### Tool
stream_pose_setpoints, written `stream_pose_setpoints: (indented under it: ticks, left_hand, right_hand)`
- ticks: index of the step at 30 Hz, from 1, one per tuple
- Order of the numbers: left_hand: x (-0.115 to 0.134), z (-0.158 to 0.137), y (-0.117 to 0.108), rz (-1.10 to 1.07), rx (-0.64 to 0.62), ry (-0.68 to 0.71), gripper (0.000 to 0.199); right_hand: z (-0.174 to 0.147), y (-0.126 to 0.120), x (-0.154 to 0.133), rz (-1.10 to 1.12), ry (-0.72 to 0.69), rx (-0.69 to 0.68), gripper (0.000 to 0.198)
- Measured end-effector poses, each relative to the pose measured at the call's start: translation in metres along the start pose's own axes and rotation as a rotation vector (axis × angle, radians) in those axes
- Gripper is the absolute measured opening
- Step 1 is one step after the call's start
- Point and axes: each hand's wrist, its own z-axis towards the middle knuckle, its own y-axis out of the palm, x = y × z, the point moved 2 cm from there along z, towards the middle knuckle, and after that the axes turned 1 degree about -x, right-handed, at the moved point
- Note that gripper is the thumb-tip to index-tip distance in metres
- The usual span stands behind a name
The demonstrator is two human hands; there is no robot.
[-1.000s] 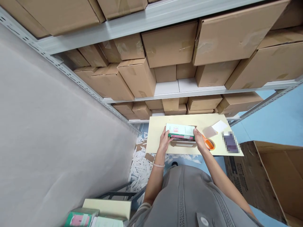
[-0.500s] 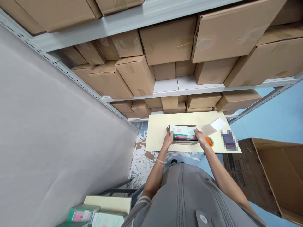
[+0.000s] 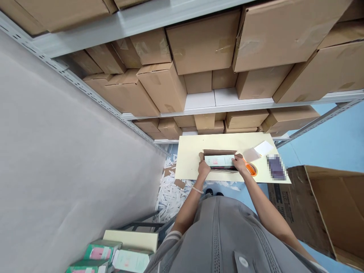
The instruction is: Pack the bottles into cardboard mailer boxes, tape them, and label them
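Observation:
A white-and-green printed box (image 3: pixel 219 160) sits mostly inside a small open cardboard carton (image 3: pixel 219 152) on the cream tabletop (image 3: pixel 187 151). At its left end, my left hand (image 3: pixel 203 169) is closed around the box, beside the carton's upright flap. My right hand (image 3: pixel 239 164) grips the right end, the thumb lying on the box's top. Some fingers of both hands are hidden by the carton. An orange tape roll (image 3: pixel 251 169) lies just right of my right hand.
White papers (image 3: pixel 263 148) and a pixelated dark item (image 3: pixel 276 167) lie on the table's right. Shelves ahead hold several cardboard boxes (image 3: pixel 203 45). A large open carton (image 3: pixel 301 208) stands right. Paper shreds (image 3: pixel 170 193) cover the floor left. More green-and-white boxes (image 3: pixel 131 260) are at lower left.
The white-and-green box has gone down into the carton; its pink and green front side is now mostly hidden. Both hands have moved down with it, and more of the carton's back wall shows.

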Motion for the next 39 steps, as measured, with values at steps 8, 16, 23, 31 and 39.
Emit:
stream_pose_setpoints:
  ticks: [8, 16, 23, 31, 39]
  left_hand:
    - [0.007, 0.000, 0.009, 0.040, 0.044, 0.010, 0.025]
    - [0.017, -0.004, 0.009, -0.053, 0.024, 0.246, 0.045]
    - [0.017, -0.010, -0.014, -0.061, -0.027, 0.442, 0.034]
    - [0.006, -0.024, -0.039, -0.019, 0.042, 0.572, 0.033]
    - [-0.009, -0.023, -0.032, -0.125, -0.100, 0.412, 0.044]
  right_hand:
    - [0.000, 0.005, -0.002, -0.166, 0.125, 0.021, 0.025]
    - [-0.007, 0.000, -0.015, -0.160, 0.031, 0.014, 0.050]
    - [-0.028, -0.030, -0.009, 0.066, -0.223, 0.125, 0.057]
    - [-0.056, -0.047, 0.024, 0.107, -0.251, 0.232, 0.062]
    - [-0.064, -0.016, 0.033, 0.228, -0.205, 0.094, 0.077]
